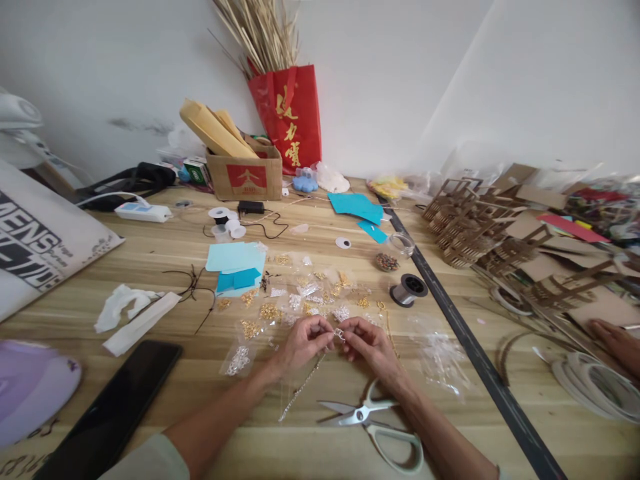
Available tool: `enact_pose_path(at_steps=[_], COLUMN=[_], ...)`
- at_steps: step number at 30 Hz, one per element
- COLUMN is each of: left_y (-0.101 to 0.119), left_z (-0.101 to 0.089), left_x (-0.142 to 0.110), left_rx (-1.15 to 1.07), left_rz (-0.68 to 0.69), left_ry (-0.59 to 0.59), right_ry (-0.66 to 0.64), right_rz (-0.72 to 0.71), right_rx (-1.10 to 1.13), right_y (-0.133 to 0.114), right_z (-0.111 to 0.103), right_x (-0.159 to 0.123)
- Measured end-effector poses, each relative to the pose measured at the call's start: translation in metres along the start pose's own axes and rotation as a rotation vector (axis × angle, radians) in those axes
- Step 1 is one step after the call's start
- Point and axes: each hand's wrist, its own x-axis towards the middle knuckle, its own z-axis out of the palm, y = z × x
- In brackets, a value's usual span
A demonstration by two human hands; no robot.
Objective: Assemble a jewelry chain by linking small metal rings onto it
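My left hand (304, 345) and my right hand (369, 345) meet over the table, fingertips pinched close together. Between them shows a small silver clasp (339, 333); its exact form is too small to make out. From under my left fingers a thin silver chain (301, 388) trails down toward the front. Open-bladed scissors (361, 415) with pale green handles lie by my right forearm. Just beyond my hands spread small clear bags of gold findings (270, 311) and silver findings (239, 360). A gold chain (389, 327) lies beside my right hand.
A wire spool (409, 290) and a jar of beads (387, 261) stand right of the bags. Blue paper sheets (233, 260) lie behind. At left are a black phone (110, 410) and white strips (143, 323). Another person's hand (617, 343) is at the right edge, near wooden baskets (465, 227).
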Motion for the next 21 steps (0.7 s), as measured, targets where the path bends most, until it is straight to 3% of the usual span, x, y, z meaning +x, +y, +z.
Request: enact_pose_path(at_steps=[10, 21], left_y=[-0.0031, -0.0028], left_z=[-0.0024, -0.0051], left_x=[0.0021, 0.0029], left_rx=[0.019, 0.002], left_rz=[-0.023, -0.031], left_ry=[-0.042, -0.068], right_ry=[-0.050, -0.008], right_rz=[-0.008, 0.004], right_rx=[-0.014, 0.009], right_y=[0.0017, 0.0028], right_z=[-0.0022, -0.0022], right_x=[-0.0003, -0.0002])
